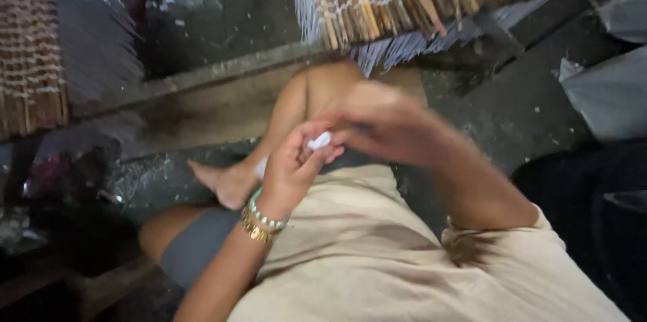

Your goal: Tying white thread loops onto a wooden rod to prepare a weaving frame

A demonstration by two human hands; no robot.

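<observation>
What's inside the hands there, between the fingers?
A small white piece shows between the left hand and the right hand, pinched near the fingertips. The fingers cover most of it and the picture is blurred, so its shape and kind cannot be told.

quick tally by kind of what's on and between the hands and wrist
hands: 2, left and right
white piece pinched between the hands: 1
bracelets on the left wrist: 2, one of pale green beads and one gold
total: 5
</observation>
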